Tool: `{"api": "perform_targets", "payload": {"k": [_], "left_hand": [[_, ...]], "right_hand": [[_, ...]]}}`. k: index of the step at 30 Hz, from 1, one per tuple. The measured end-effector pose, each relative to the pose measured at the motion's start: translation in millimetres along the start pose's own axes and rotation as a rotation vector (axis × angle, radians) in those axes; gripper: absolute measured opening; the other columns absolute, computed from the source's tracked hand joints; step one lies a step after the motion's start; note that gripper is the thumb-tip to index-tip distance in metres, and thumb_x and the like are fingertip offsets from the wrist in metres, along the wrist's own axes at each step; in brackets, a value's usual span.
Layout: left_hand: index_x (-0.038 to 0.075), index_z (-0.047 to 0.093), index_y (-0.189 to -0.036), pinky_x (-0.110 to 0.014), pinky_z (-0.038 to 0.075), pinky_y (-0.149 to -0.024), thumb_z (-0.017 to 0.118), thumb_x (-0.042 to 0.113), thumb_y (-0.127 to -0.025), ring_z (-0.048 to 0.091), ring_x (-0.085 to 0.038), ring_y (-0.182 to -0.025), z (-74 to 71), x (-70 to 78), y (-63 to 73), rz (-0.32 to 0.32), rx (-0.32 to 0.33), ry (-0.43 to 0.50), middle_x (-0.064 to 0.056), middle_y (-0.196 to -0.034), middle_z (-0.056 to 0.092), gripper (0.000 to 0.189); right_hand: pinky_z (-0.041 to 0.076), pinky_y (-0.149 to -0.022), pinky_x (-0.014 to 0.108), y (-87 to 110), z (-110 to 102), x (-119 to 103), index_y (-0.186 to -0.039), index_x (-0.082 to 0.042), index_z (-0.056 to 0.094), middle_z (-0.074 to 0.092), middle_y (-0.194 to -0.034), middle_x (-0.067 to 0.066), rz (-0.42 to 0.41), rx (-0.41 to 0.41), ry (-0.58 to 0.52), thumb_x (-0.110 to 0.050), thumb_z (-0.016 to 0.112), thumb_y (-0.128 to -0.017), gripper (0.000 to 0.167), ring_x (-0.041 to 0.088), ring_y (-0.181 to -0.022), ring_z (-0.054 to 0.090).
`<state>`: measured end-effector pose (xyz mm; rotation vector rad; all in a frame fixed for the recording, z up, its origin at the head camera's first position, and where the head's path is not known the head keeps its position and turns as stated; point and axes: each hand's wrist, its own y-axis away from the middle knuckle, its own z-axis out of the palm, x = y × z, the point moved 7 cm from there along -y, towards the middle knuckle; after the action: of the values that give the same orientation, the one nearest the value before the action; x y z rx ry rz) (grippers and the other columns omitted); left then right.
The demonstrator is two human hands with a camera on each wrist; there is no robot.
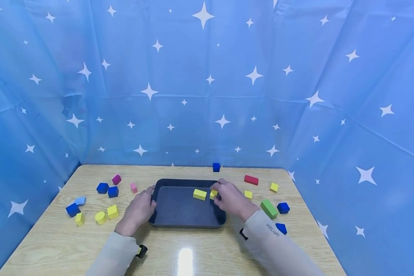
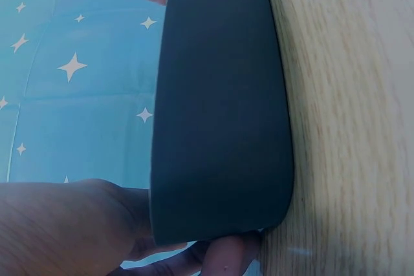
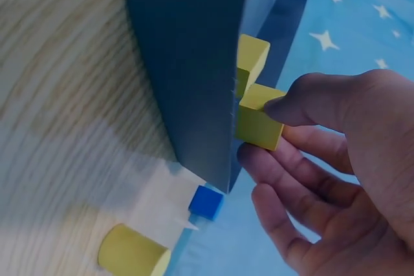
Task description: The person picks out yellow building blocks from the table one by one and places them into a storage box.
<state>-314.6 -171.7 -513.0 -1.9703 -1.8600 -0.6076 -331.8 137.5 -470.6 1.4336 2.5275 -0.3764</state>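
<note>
A dark grey rectangular tray (image 1: 179,212) sits on the wooden table in front of me. My left hand (image 1: 138,209) holds its left side, thumb at the rim and fingers around the outer wall, as the left wrist view also shows. Over the right end of the tray, my right hand (image 1: 232,198) pinches a yellow block (image 3: 260,124) between thumb and fingers. Another yellow block (image 1: 199,194) lies inside the tray, just left of the pinched one.
Left of the tray lie several blue blocks (image 1: 102,188), yellow blocks (image 1: 112,211) and pink ones (image 1: 133,187). To the right are a red block (image 1: 251,179), a green block (image 1: 269,209), and more blue and yellow pieces. One blue cube (image 1: 216,167) stands at the back edge.
</note>
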Motion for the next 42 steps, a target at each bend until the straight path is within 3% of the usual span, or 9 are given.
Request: {"api": "perform_targets", "payload": {"k": [3,7,11,25,42], "left_hand": [[-0.004,0.048,-0.173,-0.053,0.067,-0.085,0.067,0.008,-0.113,0.074,-0.030,-0.098,-0.2,0.4,0.2,-0.004,-0.002,0.001,-0.031,-0.144,0.074,0.064],[-0.004,0.047,-0.173,-0.050,0.065,-0.080,0.067,0.007,-0.113,0.072,-0.029,-0.095,-0.3,0.6,0.0,-0.005,-0.005,0.001,-0.031,-0.142,0.074,0.064],[-0.004,0.047,-0.173,-0.049,0.064,-0.078,0.067,0.008,-0.113,0.071,-0.028,-0.093,-1.2,1.2,0.5,0.001,-0.007,-0.003,-0.031,-0.141,0.074,0.064],[-0.004,0.047,-0.173,-0.049,0.064,-0.079,0.067,0.007,-0.113,0.071,-0.029,-0.093,0.3,-0.2,-0.2,-0.016,-0.009,0.000,-0.032,-0.143,0.073,0.064],[-0.003,0.047,-0.174,-0.053,0.067,-0.085,0.066,0.008,-0.113,0.074,-0.030,-0.099,1.1,-1.2,-1.2,-0.018,-0.010,-0.005,-0.031,-0.145,0.073,0.064]], "right_hand": [[0.071,-0.098,0.044,-1.2,4,0,-0.136,-0.002,0.083,0.080,-0.128,0.015,-0.004,-0.004,0.026,-0.006,0.087,-0.103,0.033,0.025,-0.106,0.080],[0.062,-0.114,0.059,-2.3,9,0,-0.134,-0.003,0.083,0.081,-0.130,0.014,-0.009,-0.013,0.048,-0.007,0.087,-0.103,0.032,0.029,-0.113,0.079],[0.053,-0.121,0.070,-2.7,13,1,-0.134,-0.004,0.084,0.082,-0.130,0.013,-0.007,-0.028,0.048,-0.007,0.086,-0.104,0.031,0.031,-0.117,0.078],[0.050,-0.125,0.071,-4.9,25,2,-0.133,-0.005,0.084,0.082,-0.129,0.011,-0.012,-0.047,0.079,-0.009,0.088,-0.103,0.030,0.029,-0.118,0.079],[0.050,-0.128,0.069,1.2,17,0,-0.136,-0.008,0.084,0.081,-0.131,0.007,-0.010,-0.005,0.049,-0.015,0.088,-0.105,0.032,0.027,-0.118,0.079]]}}
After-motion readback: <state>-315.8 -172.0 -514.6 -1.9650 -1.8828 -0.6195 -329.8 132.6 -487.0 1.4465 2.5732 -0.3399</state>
